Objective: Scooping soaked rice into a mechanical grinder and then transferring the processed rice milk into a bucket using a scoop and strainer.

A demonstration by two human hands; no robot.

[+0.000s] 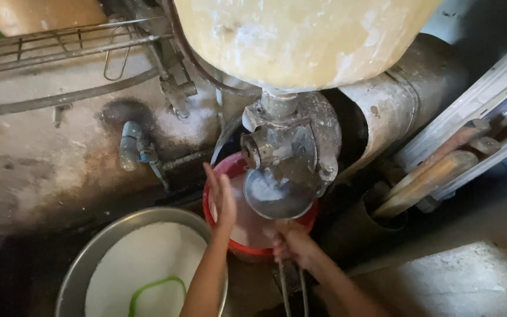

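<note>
While over the red bucket (pixel 253 251), left hand (pixel 223 199) open, right hand (pixel 291 243) at its rim.

The grinder spout (pixel 277 196) hides much of the red bucket (pixel 247 249) behind it (only its rim and some white batter show). The steel basin (pixel 89 264) runs off the bottom edge, and the cream hopper (pixel 300 41) off the top.

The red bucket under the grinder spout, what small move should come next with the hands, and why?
Probably nudge the red bucket a little further under the metal spout. The left hand is open at its rim and the right hand rests at its near edge, while white batter already sits inside.
</note>
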